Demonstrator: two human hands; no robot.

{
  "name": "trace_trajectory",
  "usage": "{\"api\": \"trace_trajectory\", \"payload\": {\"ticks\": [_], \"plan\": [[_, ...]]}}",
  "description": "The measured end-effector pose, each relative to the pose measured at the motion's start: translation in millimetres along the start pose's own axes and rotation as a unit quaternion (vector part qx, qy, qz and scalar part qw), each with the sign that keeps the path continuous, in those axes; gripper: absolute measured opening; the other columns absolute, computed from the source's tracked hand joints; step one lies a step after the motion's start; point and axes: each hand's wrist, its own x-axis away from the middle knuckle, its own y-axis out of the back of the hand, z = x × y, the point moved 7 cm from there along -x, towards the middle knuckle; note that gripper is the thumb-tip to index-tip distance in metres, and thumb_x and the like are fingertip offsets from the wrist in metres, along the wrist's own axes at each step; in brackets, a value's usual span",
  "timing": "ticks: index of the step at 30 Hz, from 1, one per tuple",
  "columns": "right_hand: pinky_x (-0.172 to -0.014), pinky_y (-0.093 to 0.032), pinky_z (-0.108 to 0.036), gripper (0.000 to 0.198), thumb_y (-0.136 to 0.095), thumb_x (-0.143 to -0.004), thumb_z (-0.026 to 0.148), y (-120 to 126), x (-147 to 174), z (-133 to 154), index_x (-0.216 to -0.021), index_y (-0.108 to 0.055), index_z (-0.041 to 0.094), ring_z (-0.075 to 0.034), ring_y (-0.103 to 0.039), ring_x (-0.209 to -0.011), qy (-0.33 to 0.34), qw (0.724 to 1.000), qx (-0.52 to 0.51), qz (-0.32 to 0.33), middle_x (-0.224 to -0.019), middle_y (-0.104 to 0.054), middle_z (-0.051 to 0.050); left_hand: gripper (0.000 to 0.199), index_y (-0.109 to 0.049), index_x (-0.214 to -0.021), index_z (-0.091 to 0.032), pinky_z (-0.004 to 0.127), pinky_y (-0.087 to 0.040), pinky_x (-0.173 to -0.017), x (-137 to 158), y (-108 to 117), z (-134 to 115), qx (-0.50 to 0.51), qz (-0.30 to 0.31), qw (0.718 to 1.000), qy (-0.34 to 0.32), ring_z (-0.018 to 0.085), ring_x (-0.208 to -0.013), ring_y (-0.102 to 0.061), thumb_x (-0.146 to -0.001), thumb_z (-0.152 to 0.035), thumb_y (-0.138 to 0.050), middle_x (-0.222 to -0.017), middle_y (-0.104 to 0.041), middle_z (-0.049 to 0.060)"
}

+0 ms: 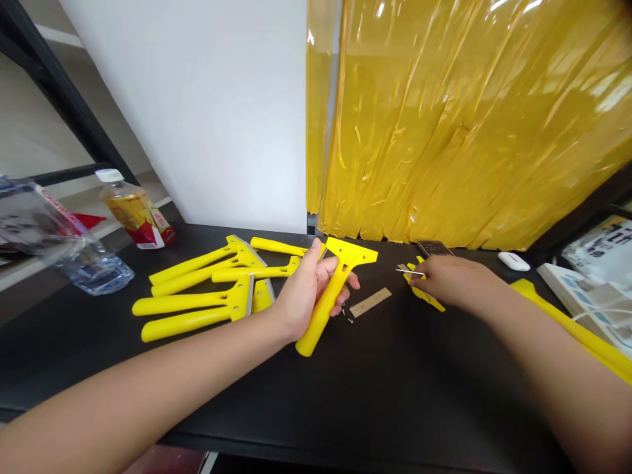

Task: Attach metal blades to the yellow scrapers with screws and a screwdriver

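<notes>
My left hand (309, 293) is closed around a yellow scraper (328, 299), its handle slanting down toward me and its wide head at the top, with no blade visible on it. My right hand (447, 280) is closed at the right, and a thin metal tool (411, 272) sticks out leftward from its fingers; the rest of that tool is hidden. Yellow plastic pieces (428, 297) lie under the right fingers. Between the hands rests a flat tan strip (370, 302), beside small screws (350, 320). Several yellow scrapers (197, 299), some with metal blades, lie left of my left hand.
A drink bottle (135, 210) and a large clear plastic bottle (93, 257) are at the left of the black table (375, 401). A dark phone-like device (434, 248), a white earbud case (513, 261) and a white power strip (582, 296) are at the right. Yellow plastic sheeting (444, 125) hangs behind.
</notes>
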Motion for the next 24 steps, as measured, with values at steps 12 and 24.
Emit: {"api": "trace_trajectory", "payload": {"ticks": [12, 24], "plan": [[-0.068, -0.042, -0.034, 0.022, -0.067, -0.088, 0.048, -5.2, 4.3, 37.7, -0.095, -0.074, 0.028, -0.028, -0.071, -0.088, 0.041, 0.998, -0.018, 0.051, -0.095, -0.077, -0.007, 0.047, -0.064, -0.088, -0.019, 0.025, -0.045, -0.059, 3.4, -3.0, -3.4, -0.073, -0.02, 0.997, 0.0, 0.012, -0.062, -0.052, -0.093, -0.066, -0.062, -0.073, -0.056, 0.0], [-0.063, -0.042, -0.03, 0.021, -0.069, -0.082, 0.035, -15.8, -4.3, 41.6, -0.098, -0.066, 0.022, -0.021, -0.066, -0.076, 0.057, 0.988, -0.114, 0.083, -0.089, -0.071, -0.005, 0.032, -0.056, -0.087, -0.019, 0.024, -0.04, -0.051, 5.5, -5.6, -1.7, -0.121, -0.015, 0.992, 0.044, 0.009, -0.059, -0.056, -0.093, -0.047, -0.07, -0.086, -0.062, 0.001]]}}
